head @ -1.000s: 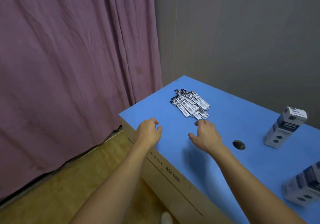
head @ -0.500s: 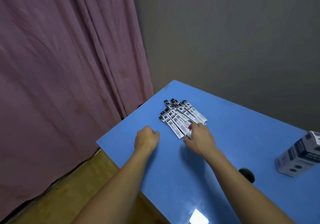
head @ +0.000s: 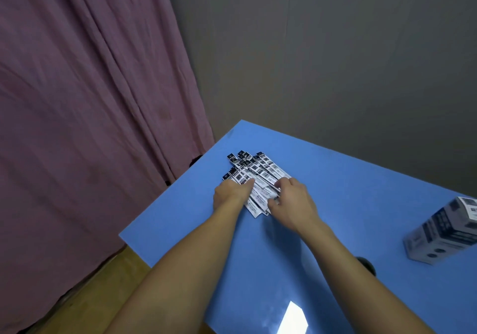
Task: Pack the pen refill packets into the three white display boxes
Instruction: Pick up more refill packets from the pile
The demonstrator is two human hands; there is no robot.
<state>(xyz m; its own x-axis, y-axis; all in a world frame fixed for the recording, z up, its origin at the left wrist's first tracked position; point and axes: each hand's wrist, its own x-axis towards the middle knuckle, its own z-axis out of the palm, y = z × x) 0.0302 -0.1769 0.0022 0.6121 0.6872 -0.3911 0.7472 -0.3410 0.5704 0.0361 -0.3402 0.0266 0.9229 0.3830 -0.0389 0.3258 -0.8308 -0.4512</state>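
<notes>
Both hands on packet pile (head: 254,179), long axis upper-left to lower-right. Left hand (head: 230,195) curled on its left edge; right hand (head: 293,203) grip pinching the lower ends. Box (head: 444,233) far right.

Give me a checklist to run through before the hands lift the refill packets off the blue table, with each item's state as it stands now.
1. Both hands at the pile: ok. The left hand and right hand flank the pen refill packets.
2. Firm grip on the packets: cannot tell. Fingers curl at the pile's near end, but whether they pinch is hidden.
3. Packets squared into one bundle: not ok. They lie fanned and overlapping.
4. A display box in view: ok. One white display box sits to the right on the blue table.
5. Box open to receive packets: cannot tell.
</notes>
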